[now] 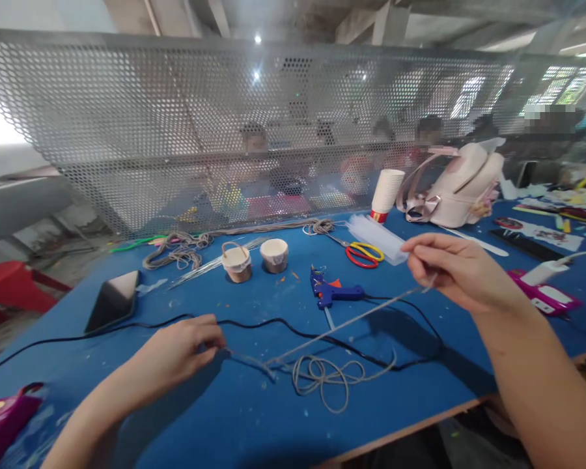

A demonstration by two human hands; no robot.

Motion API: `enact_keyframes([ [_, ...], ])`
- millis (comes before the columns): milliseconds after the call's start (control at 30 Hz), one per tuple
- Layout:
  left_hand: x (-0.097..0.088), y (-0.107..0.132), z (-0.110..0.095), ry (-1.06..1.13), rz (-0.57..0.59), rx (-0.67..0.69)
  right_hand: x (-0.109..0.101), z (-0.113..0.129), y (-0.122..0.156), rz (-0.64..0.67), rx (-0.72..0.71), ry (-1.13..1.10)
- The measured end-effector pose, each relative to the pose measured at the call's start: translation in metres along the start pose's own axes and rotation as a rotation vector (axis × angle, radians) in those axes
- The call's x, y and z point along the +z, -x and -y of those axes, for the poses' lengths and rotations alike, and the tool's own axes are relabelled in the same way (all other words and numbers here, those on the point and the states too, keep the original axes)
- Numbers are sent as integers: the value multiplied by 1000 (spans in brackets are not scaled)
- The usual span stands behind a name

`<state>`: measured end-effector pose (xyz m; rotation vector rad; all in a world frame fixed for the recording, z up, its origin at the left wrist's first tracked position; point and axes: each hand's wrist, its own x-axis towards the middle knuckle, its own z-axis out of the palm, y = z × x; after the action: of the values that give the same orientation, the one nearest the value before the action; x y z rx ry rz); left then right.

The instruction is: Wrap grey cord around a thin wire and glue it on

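My right hand (446, 267) is raised over the right of the table, its fingers pinching the end of a grey cord (366, 314). From there the cord runs taut down to the left, toward my left hand (188, 345), which is low over the table with its fingertips closed on the cord's other part. Slack loops of cord (322, 378) lie on the table between my hands. Just behind the stretched cord lies a blue glue gun (339, 292). Two small cups wrapped in cord, one with a handle (237, 264) and one without (275, 255), stand farther back.
Scissors (364, 254), plastic sleeves (377, 240), stacked paper cups (387, 195) and a pale backpack (461, 185) stand or lie at the back right. A phone (113, 301) lies left. A black cable (268, 322) crosses the blue table (185, 417). A perforated metal screen (176, 130) stands behind.
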<state>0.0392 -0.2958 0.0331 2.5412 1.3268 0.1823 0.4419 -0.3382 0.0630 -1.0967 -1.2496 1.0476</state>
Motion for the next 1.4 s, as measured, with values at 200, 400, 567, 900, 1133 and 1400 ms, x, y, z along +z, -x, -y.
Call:
enact_keyframes([
  [200, -14, 0, -13, 200, -77, -46, 12, -15, -9, 14, 49, 185],
  [400, -11, 0, -43, 216, -186, 23, 78, -23, -4, 432, 64, 309],
  [567, -10, 3, -56, 199, -264, 68, 109, -37, -8, 600, 195, 171],
  [900, -12, 15, -59, 163, -228, -13, 98, -42, -8, 703, 341, 120],
  [1133, -17, 20, -55, 209, -266, -122, 69, -39, -8, 682, 301, 245],
  [1400, -27, 31, -41, 185, -383, -296, 43, -28, -4, 574, 189, 468],
])
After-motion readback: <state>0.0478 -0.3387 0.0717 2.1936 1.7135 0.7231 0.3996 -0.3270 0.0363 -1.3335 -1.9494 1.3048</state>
